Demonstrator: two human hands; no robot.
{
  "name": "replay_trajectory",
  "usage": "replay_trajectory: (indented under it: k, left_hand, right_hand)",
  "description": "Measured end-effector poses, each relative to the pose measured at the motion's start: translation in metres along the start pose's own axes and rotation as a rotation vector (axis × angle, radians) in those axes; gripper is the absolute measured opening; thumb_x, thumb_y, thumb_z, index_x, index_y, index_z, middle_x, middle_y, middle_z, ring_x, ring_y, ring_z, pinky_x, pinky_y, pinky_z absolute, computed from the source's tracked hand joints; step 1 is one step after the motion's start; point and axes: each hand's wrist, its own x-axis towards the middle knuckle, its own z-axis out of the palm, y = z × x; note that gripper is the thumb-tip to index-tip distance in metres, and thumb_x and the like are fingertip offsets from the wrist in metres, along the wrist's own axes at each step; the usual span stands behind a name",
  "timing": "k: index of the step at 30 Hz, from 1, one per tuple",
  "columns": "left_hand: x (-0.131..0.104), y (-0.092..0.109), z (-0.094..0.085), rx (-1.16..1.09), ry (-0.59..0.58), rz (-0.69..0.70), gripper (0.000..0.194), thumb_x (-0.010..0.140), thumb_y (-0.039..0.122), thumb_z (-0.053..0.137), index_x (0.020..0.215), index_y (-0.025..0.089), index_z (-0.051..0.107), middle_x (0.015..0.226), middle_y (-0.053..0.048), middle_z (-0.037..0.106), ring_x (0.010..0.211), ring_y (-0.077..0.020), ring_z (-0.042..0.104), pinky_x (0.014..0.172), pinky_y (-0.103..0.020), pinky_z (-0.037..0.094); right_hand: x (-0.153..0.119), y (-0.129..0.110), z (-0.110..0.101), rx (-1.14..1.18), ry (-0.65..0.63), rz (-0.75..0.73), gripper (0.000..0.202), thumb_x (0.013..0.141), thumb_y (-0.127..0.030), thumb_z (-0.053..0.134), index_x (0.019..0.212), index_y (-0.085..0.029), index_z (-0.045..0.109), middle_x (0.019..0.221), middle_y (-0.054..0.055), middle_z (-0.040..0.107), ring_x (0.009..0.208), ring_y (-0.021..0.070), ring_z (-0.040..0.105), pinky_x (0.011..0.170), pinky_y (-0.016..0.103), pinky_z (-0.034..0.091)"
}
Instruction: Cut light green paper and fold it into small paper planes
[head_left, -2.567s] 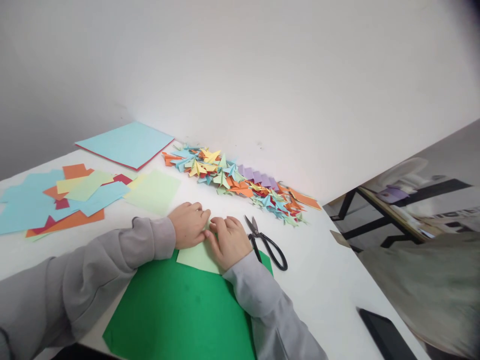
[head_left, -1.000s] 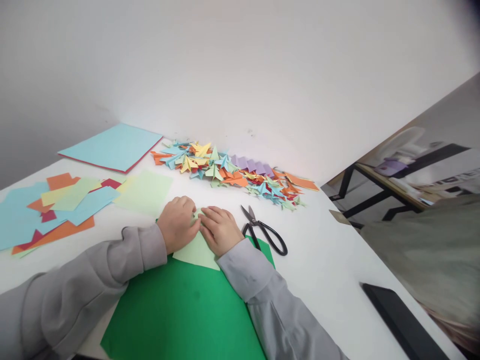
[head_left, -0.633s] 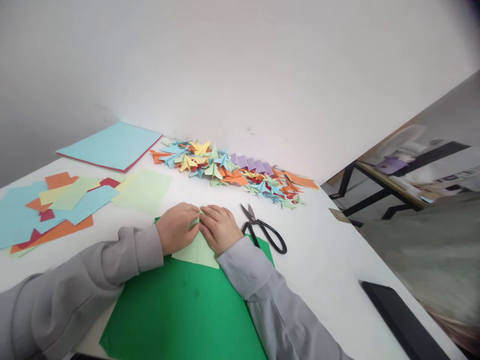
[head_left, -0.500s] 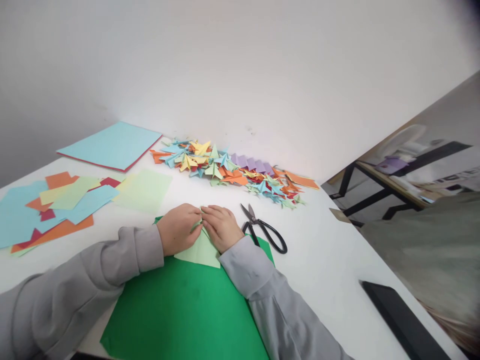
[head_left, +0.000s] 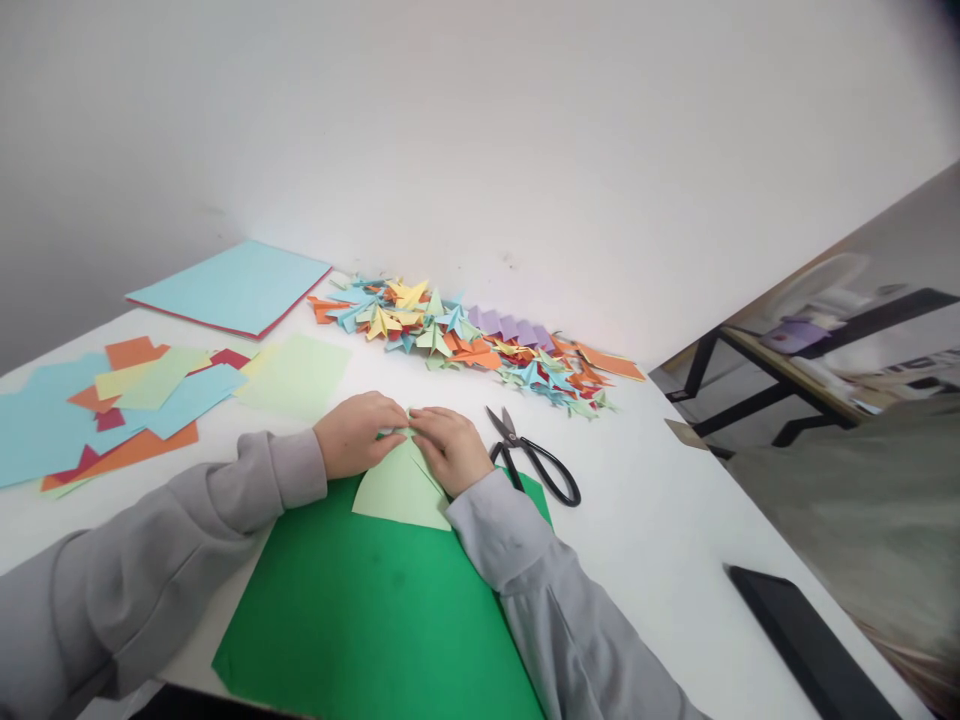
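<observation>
A pale green sheet of paper (head_left: pixel 400 492), its sides folded in toward a point at the far end, lies on a large green sheet (head_left: pixel 382 610). At the left of that point, my left hand (head_left: pixel 361 434) grips the paper with bent fingers. My right hand (head_left: pixel 453 450) presses on the opposite side, fingers closed together at the tip. The fingers of both hands nearly meet there and hide part of the folded tip. Black-handled scissors (head_left: pixel 517 450) lie partly open just right of my right hand.
Many folded paper planes (head_left: pixel 427 325) are heaped along the wall. Loose coloured paper pieces (head_left: pixel 172 395) spread at the left, beside a stack of blue and red sheets (head_left: pixel 240 285). A black flat object (head_left: pixel 806 640) rests near the table's right edge.
My left hand has shifted slightly up and away from the paper's body, showing more of its folded left side. The whole view has moved a little; the fingers stay at the tip.
</observation>
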Motion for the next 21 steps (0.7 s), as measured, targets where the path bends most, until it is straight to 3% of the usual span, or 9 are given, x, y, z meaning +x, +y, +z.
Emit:
replay_trajectory:
  k: [5, 11, 17, 21]
  left_hand:
    - [-0.002, -0.003, 0.005, 0.07, -0.016, 0.058, 0.019, 0.077, 0.021, 0.052, 0.089, 0.012, 0.063, 0.098, -0.01, 0.064, 0.093, -0.0213, 0.056, 0.084, -0.035, 0.044]
    - [-0.002, -0.003, 0.006, 0.095, -0.067, 0.078, 0.02, 0.079, 0.022, 0.049, 0.09, 0.01, 0.062, 0.096, -0.011, 0.064, 0.092, -0.0219, 0.056, 0.083, -0.036, 0.044]
    - [-0.002, -0.001, 0.006, 0.092, -0.076, 0.09, 0.021, 0.082, 0.021, 0.044, 0.083, 0.016, 0.065, 0.103, -0.008, 0.063, 0.095, -0.0214, 0.055, 0.084, -0.037, 0.044]
    - [-0.002, -0.001, 0.005, 0.122, -0.113, 0.1, 0.023, 0.083, 0.021, 0.042, 0.083, 0.016, 0.065, 0.097, -0.007, 0.064, 0.094, -0.0213, 0.055, 0.084, -0.037, 0.044]
  right_hand:
    - [-0.001, -0.01, -0.006, -0.217, -0.062, 0.046, 0.034, 0.083, -0.028, 0.043, 0.114, -0.019, 0.054, 0.124, 0.006, 0.053, 0.115, 0.0222, 0.042, 0.095, 0.043, 0.03]
    - [0.0, -0.021, -0.012, -0.446, -0.093, 0.002, 0.037, 0.088, -0.031, 0.032, 0.118, -0.019, 0.05, 0.128, 0.008, 0.049, 0.118, 0.0251, 0.037, 0.097, 0.05, 0.02]
    - [0.0, -0.027, -0.017, -0.543, -0.088, -0.009, 0.038, 0.088, -0.034, 0.03, 0.118, -0.02, 0.05, 0.128, 0.009, 0.047, 0.117, 0.0283, 0.037, 0.096, 0.053, 0.018]
    - [0.0, -0.03, -0.018, -0.547, -0.098, 0.045, 0.038, 0.088, -0.034, 0.032, 0.118, -0.021, 0.05, 0.128, 0.009, 0.047, 0.116, 0.0284, 0.038, 0.096, 0.052, 0.019]
